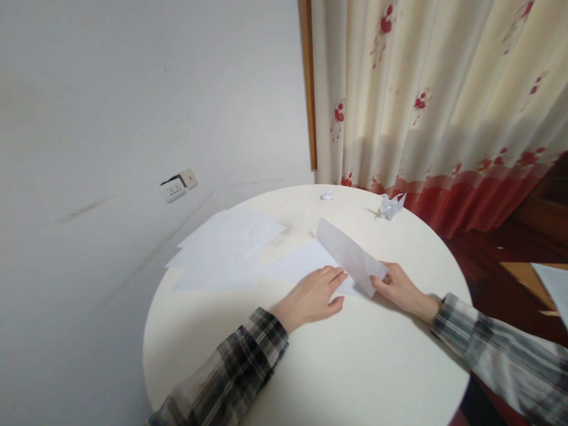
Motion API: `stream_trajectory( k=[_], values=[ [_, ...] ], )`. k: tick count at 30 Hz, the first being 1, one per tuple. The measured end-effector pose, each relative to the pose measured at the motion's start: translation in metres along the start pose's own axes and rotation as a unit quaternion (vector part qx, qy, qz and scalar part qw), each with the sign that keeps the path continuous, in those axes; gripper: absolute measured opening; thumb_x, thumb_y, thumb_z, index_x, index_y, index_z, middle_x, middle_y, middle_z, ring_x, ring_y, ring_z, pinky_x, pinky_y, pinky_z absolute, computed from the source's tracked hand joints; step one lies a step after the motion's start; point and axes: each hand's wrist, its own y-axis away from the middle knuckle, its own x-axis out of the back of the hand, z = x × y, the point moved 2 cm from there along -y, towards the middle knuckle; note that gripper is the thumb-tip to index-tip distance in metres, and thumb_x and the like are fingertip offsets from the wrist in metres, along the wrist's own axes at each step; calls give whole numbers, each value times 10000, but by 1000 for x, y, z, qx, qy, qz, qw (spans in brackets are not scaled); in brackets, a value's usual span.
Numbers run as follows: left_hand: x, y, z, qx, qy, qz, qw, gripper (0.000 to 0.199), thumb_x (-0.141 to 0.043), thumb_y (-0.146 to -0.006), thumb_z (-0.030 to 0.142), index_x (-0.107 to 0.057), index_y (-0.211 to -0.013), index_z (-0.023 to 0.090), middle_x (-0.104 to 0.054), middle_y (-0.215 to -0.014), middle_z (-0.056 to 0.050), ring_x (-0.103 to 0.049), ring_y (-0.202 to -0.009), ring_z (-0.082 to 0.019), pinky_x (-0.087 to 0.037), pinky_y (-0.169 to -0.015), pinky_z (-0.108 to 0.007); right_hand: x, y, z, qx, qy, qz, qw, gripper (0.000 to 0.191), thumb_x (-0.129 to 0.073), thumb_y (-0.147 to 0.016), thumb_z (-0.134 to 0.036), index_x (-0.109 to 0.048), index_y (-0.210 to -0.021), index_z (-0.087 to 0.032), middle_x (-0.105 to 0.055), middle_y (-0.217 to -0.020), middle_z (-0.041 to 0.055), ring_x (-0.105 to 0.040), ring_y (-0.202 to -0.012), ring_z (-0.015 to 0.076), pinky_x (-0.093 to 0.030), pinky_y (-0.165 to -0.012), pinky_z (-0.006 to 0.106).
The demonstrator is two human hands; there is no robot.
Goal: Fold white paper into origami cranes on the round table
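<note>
A white sheet of paper lies on the round table, its right part lifted and folded up at a slant. My right hand pinches the raised part near its lower right corner, thumb in front and fingers behind. Flat on the lower edge of the same sheet rests my left hand, fingers stretched out and thumb apart. To the left, several loose white sheets overlap in a spread pile.
The round white table stands by a wall with a socket. A crumpled paper ball and a folded paper shape sit toward its far edge. Behind hangs a flowered curtain. Printed paper lies off to the right.
</note>
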Motion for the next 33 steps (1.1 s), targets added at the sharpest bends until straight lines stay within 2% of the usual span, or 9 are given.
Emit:
stream_trajectory(
  k=[6, 9, 12, 16, 23, 29, 33],
  values=[
    [1, 0, 0, 6, 7, 3, 1000, 463, -479, -801, 259, -399, -1245, 154, -491, -1243, -100, -431, -1149, -223, -353, -973, -374, 1, 0, -1, 15, 11, -1, 1000, 188, -411, -776, -273, -513, -688, -143, -498, -615, -7, -420, -554, 114, -370, -508, 216],
    [3, 1, 1, 11, 2, 3, 1000, 465, -478, -804, 265, -397, -1248, 153, -491, -1243, -99, -435, -1142, -223, -353, -967, -374, 2, 0, -5, 34, 13, -10, 999, 211, -411, -807, -301, -534, -752, -139, -559, -698, 20, -486, -629, 142, -416, -586, 240],
    [3, 0, 2, 13, -2, 0, 1000, 458, -483, -802, 262, -409, -1240, 150, -497, -1239, -96, -440, -1133, -223, -355, -961, -368, 3, 0, -8, 52, 17, -39, 998, 274, -432, -835, -364, -550, -920, -131, -607, -842, 62, -541, -756, 184, -447, -703, 290],
    [5, -1, 2, 19, 1, -1, 1000, 439, -483, -805, 273, -429, -1226, 161, -509, -1224, -91, -448, -1126, -227, -362, -949, -378, 2, 1, -10, 88, 54, -81, 991, 473, -546, -780, -452, -484, -1134, -145, -587, -1062, 119, -552, -919, 231, -442, -823, 366],
    [8, -3, 3, 10, 7, 3, 1000, 369, -520, -772, 236, -514, -1133, 161, -565, -1138, -82, -492, -1057, -233, -388, -929, -371, -3, 8, -17, 190, 150, -106, 964, 556, -520, -804, -476, -400, -1240, -152, -513, -1211, 166, -485, -1114, 256, -395, -942, 425],
    [6, -3, 3, 1, 8, 9, 1000, 320, -524, -763, 220, -560, -1077, 166, -582, -1115, -79, -498, -1059, -241, -386, -945, -373, -7, 8, -19, 242, 256, -118, 928, 660, -472, -808, -541, -392, -1264, -71, -513, -1217, 215, -466, -1135, 294, -371, -957, 460],
    [11, -3, 5, 3, 40, 14, 999, 326, -513, -764, 201, -549, -1086, 168, -582, -1126, -69, -502, -1069, -224, -397, -947, -339, -3, 8, -20, 249, 283, -120, 918, 678, -441, -816, -559, -400, -1256, -45, -511, -1216, 228, -471, -1124, 300, -376, -947, 459]
  ],
)
